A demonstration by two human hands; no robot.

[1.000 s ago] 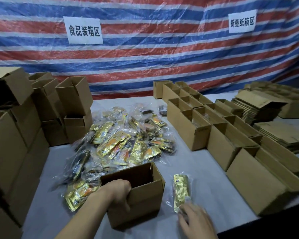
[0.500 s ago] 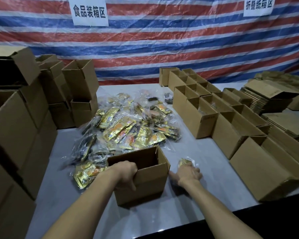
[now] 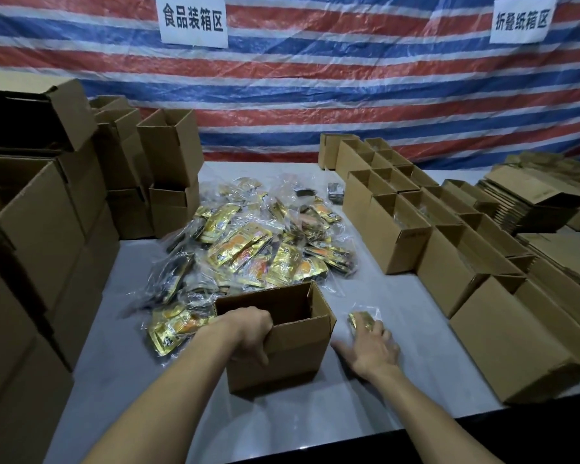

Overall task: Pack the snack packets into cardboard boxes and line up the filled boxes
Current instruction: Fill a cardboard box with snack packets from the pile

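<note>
Your left hand (image 3: 251, 330) grips the near wall of the open cardboard box (image 3: 293, 358), fingers hooked over the rim and thumb down the outer face. The box stands upright on the grey desk (image 3: 315, 416), directly in front of you, and what little of its inside shows looks dark. Your right hand (image 3: 373, 349) lies just right of the box, thumb spread towards it and fingers laid flat over the near end of a single gold snack packet (image 3: 360, 320), which rests on the desk. The main pile of snack packets (image 3: 248, 252), gold and orange in clear wrap, lies behind the box and touches its back left side. A row of open boxes (image 3: 400, 234) runs along the right, with flattened cardboard (image 3: 533, 204) beyond it. Stacked boxes (image 3: 34, 229) fill the left side. A striped tarp (image 3: 315, 95) hangs behind.
</note>
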